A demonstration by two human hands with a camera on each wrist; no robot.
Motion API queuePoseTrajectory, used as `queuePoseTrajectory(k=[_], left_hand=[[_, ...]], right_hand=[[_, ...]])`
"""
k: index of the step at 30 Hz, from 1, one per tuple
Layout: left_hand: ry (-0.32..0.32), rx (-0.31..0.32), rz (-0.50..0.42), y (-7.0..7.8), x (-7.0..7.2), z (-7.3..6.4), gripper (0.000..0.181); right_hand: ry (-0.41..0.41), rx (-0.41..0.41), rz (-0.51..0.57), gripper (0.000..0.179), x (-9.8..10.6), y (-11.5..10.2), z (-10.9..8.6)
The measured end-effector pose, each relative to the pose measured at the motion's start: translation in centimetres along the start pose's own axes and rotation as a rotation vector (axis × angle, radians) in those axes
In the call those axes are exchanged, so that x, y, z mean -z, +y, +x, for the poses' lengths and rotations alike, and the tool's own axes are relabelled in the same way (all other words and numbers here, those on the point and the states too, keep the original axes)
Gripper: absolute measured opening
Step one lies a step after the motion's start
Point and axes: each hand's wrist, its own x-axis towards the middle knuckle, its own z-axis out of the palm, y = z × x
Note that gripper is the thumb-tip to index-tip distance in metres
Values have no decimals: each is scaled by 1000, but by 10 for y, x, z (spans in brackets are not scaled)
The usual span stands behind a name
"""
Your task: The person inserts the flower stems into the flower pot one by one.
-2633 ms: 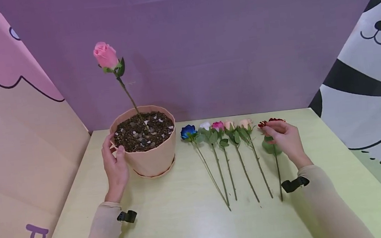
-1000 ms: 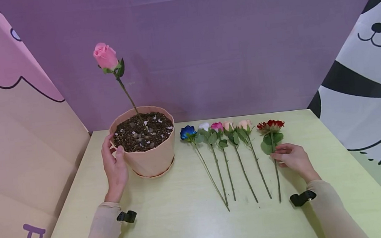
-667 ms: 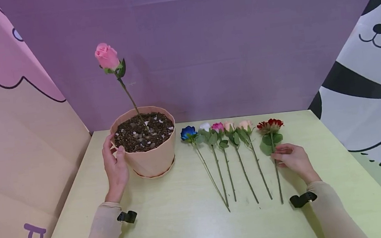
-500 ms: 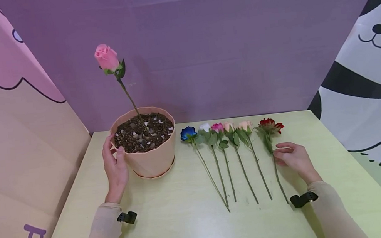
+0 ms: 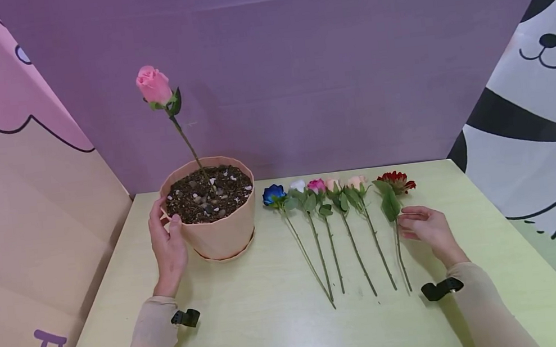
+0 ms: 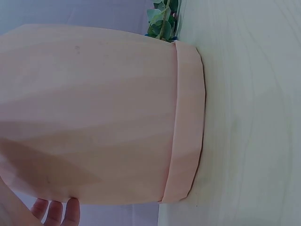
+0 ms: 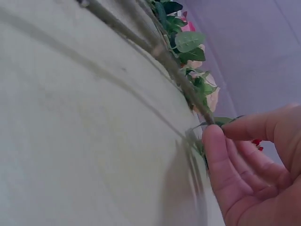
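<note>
At the left, my left hand [image 5: 169, 255] holds the side of a peach flower pot [image 5: 226, 235], its thumb near the rim and its fingers curved along the wall; the left wrist view has the fingertips [image 6: 55, 212] against the wall. Dark soil with pebbles [image 5: 194, 199] fills the pot, and a pink rose [image 5: 153, 86] stands in it, leaning left. My right hand [image 5: 429, 231] pinches the stem [image 7: 181, 80] of a red flower [image 5: 398, 182] just below its leaves, between thumb and forefinger. The lower stem slants over the table and casts a shadow.
Several flowers lie side by side between pot and right hand: a blue one [image 5: 274, 195], a white one [image 5: 298, 185], a magenta one [image 5: 316, 184] and pale peach ones [image 5: 357, 182]. Behind the table [image 5: 295, 335] rises a purple backdrop [image 5: 299, 81]; printed panels flank it.
My right hand has moved from the red bloom down to its stem and pinched it. The flower has since turned, its leaves now facing left. The left hand stays on the pot.
</note>
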Motion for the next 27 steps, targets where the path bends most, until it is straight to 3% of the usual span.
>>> queuePoseTrajectory(k=[10,16,21,23,27], left_hand=[[-1,6,3,-2,0,0,55],[1,0,-3,-1,0,0,56],[-7,-9,0,1,0,0,57],[-7,-14,-2,1,0,0,57],[-1,-22,-6,1,0,-1,57]], right_hand=[[-106,-128,140,65,-1,4,4],[-197,-169,295,55,0,0,1],[-208,-194,431,72,0,1,-1],[-217,-203,514,65,0,1,-2],[-279,-198,751,27,2,3,-1]])
